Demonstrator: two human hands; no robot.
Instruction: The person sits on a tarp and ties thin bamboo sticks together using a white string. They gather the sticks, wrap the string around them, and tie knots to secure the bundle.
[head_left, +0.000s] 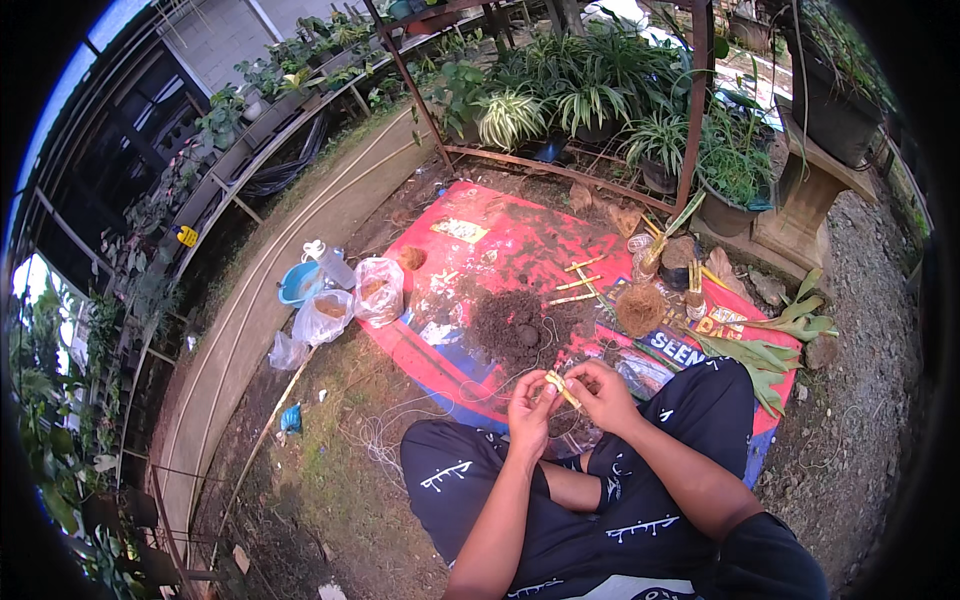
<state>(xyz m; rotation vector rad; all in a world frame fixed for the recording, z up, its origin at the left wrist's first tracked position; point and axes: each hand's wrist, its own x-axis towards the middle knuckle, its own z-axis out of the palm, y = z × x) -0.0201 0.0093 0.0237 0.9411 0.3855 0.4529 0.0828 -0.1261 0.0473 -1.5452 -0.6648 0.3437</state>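
A short yellow-green stem cutting (564, 389) is held between both hands over my crossed legs. My left hand (534, 401) pinches its upper left end, and my right hand (600, 394) grips its right side with thumb and fingers. Thin pale string (480, 396) trails from near my left hand over the sheet to a loose tangle at the left. Just beyond the hands lies a heap of dark soil (499, 330). Several more stem pieces (577, 283) rest past the soil, and a ball of brown fibre (640, 309) sits to their right.
A red printed plastic sheet (450, 262) covers the ground. Left of it stand plastic bags (379, 291) of fibre, a white bottle (330, 264) and a blue basin (300, 283). Wrapped cuttings (694, 300) and cut leaves (757, 356) lie right. Potted plants (592, 112) stand beyond, behind a rusty metal frame (562, 174).
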